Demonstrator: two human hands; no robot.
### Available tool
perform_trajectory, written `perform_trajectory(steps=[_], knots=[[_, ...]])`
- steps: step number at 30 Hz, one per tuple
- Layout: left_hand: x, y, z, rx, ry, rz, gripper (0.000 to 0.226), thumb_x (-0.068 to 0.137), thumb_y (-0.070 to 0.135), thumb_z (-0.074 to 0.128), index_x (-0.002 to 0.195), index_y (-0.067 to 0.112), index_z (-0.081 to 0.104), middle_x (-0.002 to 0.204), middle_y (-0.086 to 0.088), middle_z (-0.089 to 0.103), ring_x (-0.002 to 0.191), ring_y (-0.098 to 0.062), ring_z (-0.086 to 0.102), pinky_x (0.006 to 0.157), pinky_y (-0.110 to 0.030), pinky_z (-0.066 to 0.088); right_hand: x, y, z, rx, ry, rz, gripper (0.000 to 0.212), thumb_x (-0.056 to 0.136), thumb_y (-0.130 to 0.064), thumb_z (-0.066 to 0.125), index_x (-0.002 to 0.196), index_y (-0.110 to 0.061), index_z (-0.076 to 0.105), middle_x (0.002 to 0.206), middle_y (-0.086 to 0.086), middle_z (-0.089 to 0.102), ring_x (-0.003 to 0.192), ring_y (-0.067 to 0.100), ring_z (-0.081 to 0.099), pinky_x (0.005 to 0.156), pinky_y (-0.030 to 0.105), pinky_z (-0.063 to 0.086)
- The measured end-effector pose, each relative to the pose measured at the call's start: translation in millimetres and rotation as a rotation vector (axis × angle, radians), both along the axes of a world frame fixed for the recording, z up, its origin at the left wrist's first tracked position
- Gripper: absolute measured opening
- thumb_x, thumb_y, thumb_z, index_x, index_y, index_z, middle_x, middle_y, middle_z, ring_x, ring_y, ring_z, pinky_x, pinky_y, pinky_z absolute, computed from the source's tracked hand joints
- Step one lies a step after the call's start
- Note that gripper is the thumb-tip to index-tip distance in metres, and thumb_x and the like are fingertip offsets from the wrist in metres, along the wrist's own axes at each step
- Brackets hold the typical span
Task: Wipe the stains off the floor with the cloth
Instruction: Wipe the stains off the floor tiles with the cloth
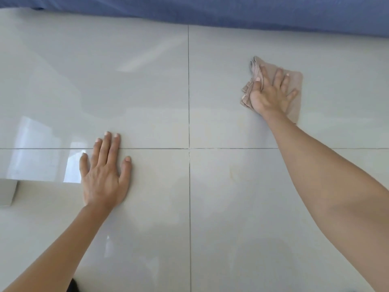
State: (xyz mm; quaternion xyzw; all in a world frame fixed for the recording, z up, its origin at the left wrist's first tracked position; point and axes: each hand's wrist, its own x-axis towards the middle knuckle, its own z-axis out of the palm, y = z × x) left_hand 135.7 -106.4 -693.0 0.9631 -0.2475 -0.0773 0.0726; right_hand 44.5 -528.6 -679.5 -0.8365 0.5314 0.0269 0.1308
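Note:
A folded beige cloth (pixel 294 81) lies flat on the glossy pale tile floor (pixel 147 81), on the far right tile. My right hand (pixel 270 91) presses down on it with fingers spread, thumb on its bunched left edge. My left hand (pixel 105 173) rests flat on the floor with fingers apart, across the grout line at the left, holding nothing. A faint yellowish stain (pixel 233 173) shows on the near right tile, with another pale smear (pixel 235 127) just beyond the grout line, both well short of the cloth.
A blue fabric (pixel 252 13) runs along the far edge of the floor. A white box-like object (pixel 7 192) sits at the left edge. Grout lines cross near the middle (pixel 189 148). A dark item (pixel 72 286) peeks in at the bottom.

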Motion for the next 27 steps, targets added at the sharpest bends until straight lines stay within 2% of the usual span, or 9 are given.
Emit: perform_trajectory(steps=[10,14,17,22,27], knots=[[-2,0,1,-0.017,-0.004,0.004,0.063,0.094,0.050,0.018,0.154,0.032,0.013,0.162,0.011,0.010,0.149,-0.013,0.011,0.117,-0.043,0.007,114,108,2,-0.007,-0.065,0.386,0.055,0.096,-0.051,0.021,0.151,-0.048,0.015,0.165,0.002,0.003,0.152,0.027,-0.004,0.115,0.064,-0.005],[-2,0,0,-0.017,0.000,0.006,0.062,0.094,0.050,0.019,0.153,0.034,0.012,0.162,0.012,0.009,0.149,-0.012,0.010,0.117,-0.042,0.006,129,185,3,0.010,-0.086,0.647,0.054,0.097,-0.050,0.025,0.151,-0.048,0.018,0.165,0.000,0.007,0.152,0.024,0.000,0.115,0.062,-0.005],[-1,0,1,-0.017,0.009,0.008,0.063,0.093,0.051,0.017,0.153,0.034,0.012,0.162,0.012,0.009,0.149,-0.012,0.009,0.117,-0.041,0.005,113,226,2,-0.012,-0.084,0.882,0.054,0.098,-0.049,0.025,0.151,-0.046,0.018,0.165,0.001,0.009,0.152,0.023,0.003,0.116,0.063,0.000],[-2,-1,2,-0.021,0.014,0.012,0.062,0.093,0.052,0.017,0.153,0.036,0.011,0.162,0.012,0.008,0.150,-0.012,0.008,0.118,-0.040,0.003,63,202,1,-0.040,-0.057,1.123,0.050,0.101,-0.048,0.020,0.150,-0.049,0.014,0.165,-0.004,0.005,0.152,0.019,0.003,0.119,0.055,-0.001],[-2,0,3,-0.021,0.019,0.021,0.061,0.094,0.053,0.017,0.153,0.037,0.010,0.162,0.012,0.007,0.150,-0.012,0.008,0.118,-0.040,0.003,21,146,3,-0.014,-0.045,1.032,0.050,0.100,-0.048,0.018,0.150,-0.050,0.014,0.165,-0.008,0.004,0.152,0.016,0.003,0.120,0.053,-0.003]])
